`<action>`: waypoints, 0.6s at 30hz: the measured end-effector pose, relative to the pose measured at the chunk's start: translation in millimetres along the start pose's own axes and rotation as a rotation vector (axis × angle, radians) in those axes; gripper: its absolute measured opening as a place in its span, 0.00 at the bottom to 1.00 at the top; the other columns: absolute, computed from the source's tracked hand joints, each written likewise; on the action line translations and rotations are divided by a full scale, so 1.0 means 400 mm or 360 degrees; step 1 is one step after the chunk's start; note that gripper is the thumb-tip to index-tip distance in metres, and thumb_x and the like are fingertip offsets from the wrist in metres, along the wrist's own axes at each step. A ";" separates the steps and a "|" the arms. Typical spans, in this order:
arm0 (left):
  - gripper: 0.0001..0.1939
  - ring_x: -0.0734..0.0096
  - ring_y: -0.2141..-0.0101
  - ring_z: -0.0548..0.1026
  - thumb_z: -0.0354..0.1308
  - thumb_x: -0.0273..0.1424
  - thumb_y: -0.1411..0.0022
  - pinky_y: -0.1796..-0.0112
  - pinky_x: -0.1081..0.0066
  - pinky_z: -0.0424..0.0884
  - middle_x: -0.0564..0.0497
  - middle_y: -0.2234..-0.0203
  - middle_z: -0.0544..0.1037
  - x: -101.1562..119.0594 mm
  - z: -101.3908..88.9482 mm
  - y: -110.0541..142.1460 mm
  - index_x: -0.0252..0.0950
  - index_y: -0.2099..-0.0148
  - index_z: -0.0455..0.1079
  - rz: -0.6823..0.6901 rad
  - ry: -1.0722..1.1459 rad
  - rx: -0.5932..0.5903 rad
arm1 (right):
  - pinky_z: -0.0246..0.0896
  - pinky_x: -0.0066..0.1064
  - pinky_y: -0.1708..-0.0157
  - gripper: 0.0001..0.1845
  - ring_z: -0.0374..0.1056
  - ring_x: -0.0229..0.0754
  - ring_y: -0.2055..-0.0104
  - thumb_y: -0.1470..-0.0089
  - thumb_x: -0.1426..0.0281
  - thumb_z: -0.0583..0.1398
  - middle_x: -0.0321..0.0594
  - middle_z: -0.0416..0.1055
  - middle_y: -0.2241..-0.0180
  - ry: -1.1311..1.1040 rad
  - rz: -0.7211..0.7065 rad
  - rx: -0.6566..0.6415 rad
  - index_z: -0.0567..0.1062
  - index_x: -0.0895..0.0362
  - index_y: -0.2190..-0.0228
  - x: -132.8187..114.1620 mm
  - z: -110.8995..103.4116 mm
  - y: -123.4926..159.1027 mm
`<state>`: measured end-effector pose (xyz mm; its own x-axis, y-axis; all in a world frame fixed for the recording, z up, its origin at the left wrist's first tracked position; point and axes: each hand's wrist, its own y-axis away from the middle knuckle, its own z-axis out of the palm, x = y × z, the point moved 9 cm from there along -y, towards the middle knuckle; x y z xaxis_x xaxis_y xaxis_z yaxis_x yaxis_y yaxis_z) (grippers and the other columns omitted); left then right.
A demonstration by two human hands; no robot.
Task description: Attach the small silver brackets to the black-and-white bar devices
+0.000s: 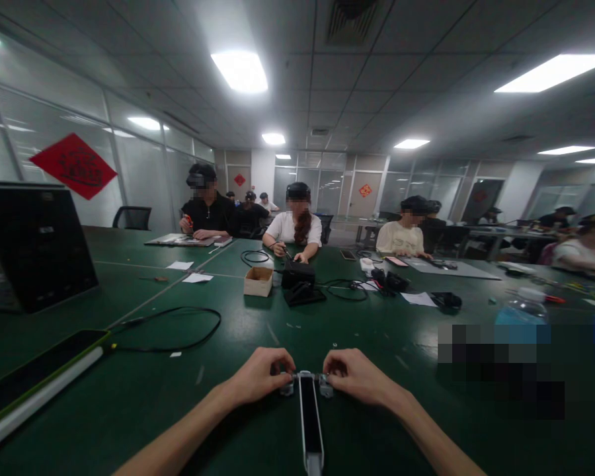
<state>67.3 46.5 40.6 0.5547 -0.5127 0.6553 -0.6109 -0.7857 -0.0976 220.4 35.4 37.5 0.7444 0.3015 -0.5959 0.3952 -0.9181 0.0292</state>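
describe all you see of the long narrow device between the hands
The long narrow device has a flat dark face and a pale rim, perhaps plastic. It points forward over the green table, its far end between the left hand and right hand. Small clear-looking pieces flank that end; whether they touch it is unclear. Its near part reaches the picture's bottom.

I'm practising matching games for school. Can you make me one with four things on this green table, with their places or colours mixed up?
Things:
1. white-framed device
2. open box
3. green-edged device
4. bottle

Places or colours:
A. see-through, with blue inside
B. at the picture's left edge
C. between the left hand and the right hand
D. pale tan

Right pairs: 1-C, 2-D, 3-B, 4-A
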 end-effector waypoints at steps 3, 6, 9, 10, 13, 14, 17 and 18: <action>0.09 0.74 0.70 0.71 0.57 0.31 0.43 0.68 0.76 0.66 0.52 0.67 0.77 0.001 0.000 0.000 0.34 0.60 0.73 0.0004 -0.0014 0.0000 | 0.55 0.23 0.74 0.09 0.64 0.34 0.71 0.50 0.74 0.56 0.38 0.72 0.70 0.0035 -0.0006 0.0002 0.76 0.60 0.67 -0.008 -0.001 0.002; 0.08 0.74 0.70 0.72 0.57 0.30 0.43 0.68 0.76 0.66 0.52 0.67 0.77 0.004 -0.001 0.000 0.34 0.61 0.73 -0.0016 -0.0013 -0.0003 | 0.55 0.23 0.73 0.09 0.64 0.35 0.70 0.50 0.73 0.56 0.39 0.72 0.68 0.0071 -0.0028 0.0027 0.77 0.59 0.68 -0.016 -0.002 0.002; 0.08 0.74 0.71 0.72 0.58 0.29 0.44 0.69 0.76 0.66 0.52 0.69 0.77 0.002 -0.001 -0.001 0.33 0.61 0.73 -0.0023 0.0001 -0.0003 | 0.55 0.24 0.72 0.10 0.64 0.35 0.70 0.48 0.72 0.56 0.39 0.72 0.68 0.0089 -0.0045 0.0042 0.78 0.58 0.68 -0.023 -0.002 0.002; 0.08 0.74 0.71 0.72 0.58 0.29 0.44 0.69 0.76 0.66 0.52 0.69 0.77 0.001 0.000 -0.001 0.33 0.61 0.73 -0.0019 0.0002 -0.0003 | 0.55 0.24 0.72 0.10 0.64 0.36 0.70 0.48 0.71 0.56 0.39 0.72 0.68 0.0093 -0.0046 0.0039 0.78 0.58 0.68 -0.026 -0.002 0.003; 0.08 0.73 0.71 0.71 0.58 0.30 0.43 0.69 0.76 0.66 0.52 0.69 0.77 -0.004 0.003 -0.002 0.34 0.61 0.73 0.0000 0.0001 -0.0007 | 0.55 0.24 0.73 0.11 0.64 0.36 0.71 0.48 0.70 0.57 0.39 0.72 0.70 0.0055 -0.0023 0.0003 0.78 0.59 0.66 -0.032 0.000 0.005; 0.08 0.73 0.70 0.71 0.58 0.31 0.43 0.69 0.76 0.66 0.53 0.68 0.77 -0.006 0.004 -0.002 0.34 0.61 0.73 0.0007 0.0001 -0.0008 | 0.55 0.24 0.73 0.11 0.64 0.36 0.71 0.48 0.70 0.57 0.39 0.72 0.71 0.0027 -0.0006 -0.0010 0.78 0.59 0.65 -0.032 0.001 0.005; 0.08 0.73 0.70 0.71 0.57 0.31 0.43 0.68 0.76 0.66 0.53 0.67 0.77 -0.010 0.007 -0.003 0.34 0.60 0.72 0.0032 0.0011 -0.0011 | 0.55 0.24 0.73 0.11 0.65 0.36 0.71 0.48 0.69 0.58 0.39 0.73 0.70 -0.0039 0.0026 -0.0023 0.77 0.60 0.64 -0.027 0.005 0.003; 0.08 0.74 0.70 0.71 0.57 0.31 0.42 0.68 0.76 0.66 0.53 0.67 0.77 -0.011 0.008 -0.003 0.34 0.60 0.72 0.0037 0.0017 -0.0010 | 0.55 0.25 0.73 0.11 0.65 0.36 0.71 0.48 0.69 0.58 0.39 0.73 0.70 -0.0042 0.0026 -0.0016 0.77 0.60 0.64 -0.024 0.006 0.002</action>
<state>67.4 48.7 35.3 0.5341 -0.5271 0.6610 -0.6272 -0.7713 -0.1082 212.2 31.2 41.1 0.7364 0.2795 -0.6161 0.3887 -0.9201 0.0473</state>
